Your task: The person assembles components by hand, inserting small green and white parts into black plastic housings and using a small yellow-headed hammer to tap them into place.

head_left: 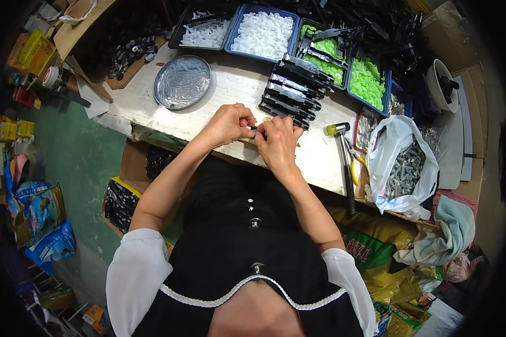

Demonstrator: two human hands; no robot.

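Over the near edge of the white worktable (230, 76), my left hand (230, 124) and my right hand (278, 139) meet with fingertips nearly touching. Both are closed in a pinch around a small dark piece (252, 128), mostly hidden by the fingers, so its kind does not show. Just beyond my right hand lies a row of long black assemblies (292, 90), side by side. A round metal dish (182, 82) with a greyish, shiny smear inside stands past my left hand.
Bins of white plastic parts (264, 33) and green parts (367, 84) line the back. To the right lie a hammer (346, 163), yellow-handled pliers (355, 154) and a plastic bag (385, 151) of grey parts. Black parts (376, 25) pile up behind. Cartons and sacks (371, 247) crowd below.
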